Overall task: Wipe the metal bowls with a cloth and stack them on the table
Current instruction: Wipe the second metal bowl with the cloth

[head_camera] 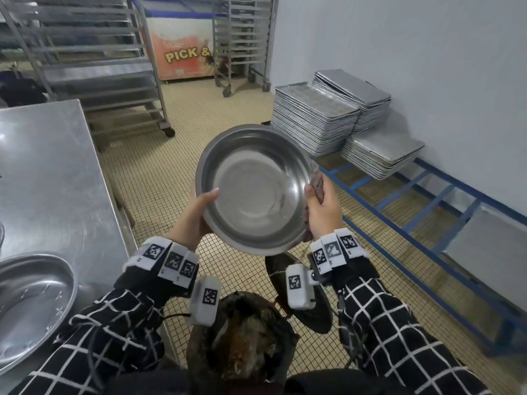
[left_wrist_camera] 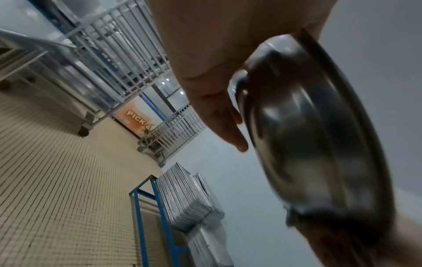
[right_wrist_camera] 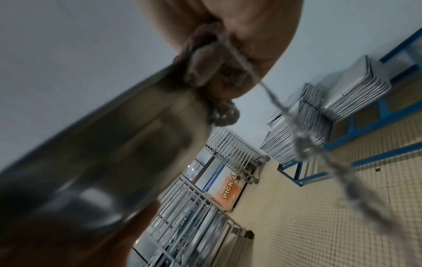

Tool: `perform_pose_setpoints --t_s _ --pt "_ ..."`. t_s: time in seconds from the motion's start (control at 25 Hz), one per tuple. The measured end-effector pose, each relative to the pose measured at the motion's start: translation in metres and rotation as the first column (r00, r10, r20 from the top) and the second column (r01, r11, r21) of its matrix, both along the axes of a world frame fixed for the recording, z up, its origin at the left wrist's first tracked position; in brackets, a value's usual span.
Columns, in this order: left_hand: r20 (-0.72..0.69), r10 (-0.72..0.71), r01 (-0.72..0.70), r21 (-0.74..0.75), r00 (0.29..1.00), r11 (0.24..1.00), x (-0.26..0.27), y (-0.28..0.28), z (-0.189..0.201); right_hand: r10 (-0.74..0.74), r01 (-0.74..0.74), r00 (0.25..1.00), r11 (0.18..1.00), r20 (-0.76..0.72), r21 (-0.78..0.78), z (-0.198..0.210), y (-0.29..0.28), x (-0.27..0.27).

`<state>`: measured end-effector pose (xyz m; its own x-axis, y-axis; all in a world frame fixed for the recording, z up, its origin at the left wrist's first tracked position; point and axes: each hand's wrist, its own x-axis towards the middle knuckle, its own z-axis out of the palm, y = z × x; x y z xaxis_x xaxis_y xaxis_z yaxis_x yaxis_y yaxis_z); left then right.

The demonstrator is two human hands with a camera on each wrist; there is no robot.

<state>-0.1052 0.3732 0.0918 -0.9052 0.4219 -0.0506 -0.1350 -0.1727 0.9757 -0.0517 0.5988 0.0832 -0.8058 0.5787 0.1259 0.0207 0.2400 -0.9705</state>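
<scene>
I hold a round metal bowl (head_camera: 256,189) in the air over the tiled floor, its inside tilted toward me. My left hand (head_camera: 196,212) grips its left rim, thumb inside and fingers under the outer wall (left_wrist_camera: 228,122). My right hand (head_camera: 323,209) pinches a brownish cloth (head_camera: 318,183) against the right rim, thumb on the inner edge. In the right wrist view the cloth (right_wrist_camera: 205,72) is bunched between hand and bowl (right_wrist_camera: 102,153), a frayed thread trailing down. The bowl's outer wall (left_wrist_camera: 315,144) looks blurred. A second metal bowl (head_camera: 31,303) lies on the steel table (head_camera: 51,172) at the left.
Stacks of metal baking trays (head_camera: 336,118) sit on a blue frame (head_camera: 413,212) along the right wall. Wheeled tray racks (head_camera: 91,61) and an orange freezer (head_camera: 185,52) stand at the back. A dark bin with scraps (head_camera: 242,346) is just below my wrists.
</scene>
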Motion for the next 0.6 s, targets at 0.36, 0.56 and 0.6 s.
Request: perform_pose_setpoints --t_s 0.36,0.56,0.6 --pt "-0.172 0.216 -0.254 -0.245 0.961 0.936 0.006 0.008 0.007 0.127 -0.131 0.988 0.991 0.088 0.038 -0.025 -0.017 0.012" --pt "-0.119 0.247 -0.268 -0.222 0.962 0.937 -0.015 0.003 -0.008 0.141 -0.166 0.986 0.912 0.092 0.374 -0.045 -0.036 0.022" --pt "-0.088 0.278 -0.291 -0.218 0.957 0.932 -0.016 0.003 -0.010 0.197 -0.231 0.973 0.847 0.120 0.479 -0.047 -0.042 0.023"
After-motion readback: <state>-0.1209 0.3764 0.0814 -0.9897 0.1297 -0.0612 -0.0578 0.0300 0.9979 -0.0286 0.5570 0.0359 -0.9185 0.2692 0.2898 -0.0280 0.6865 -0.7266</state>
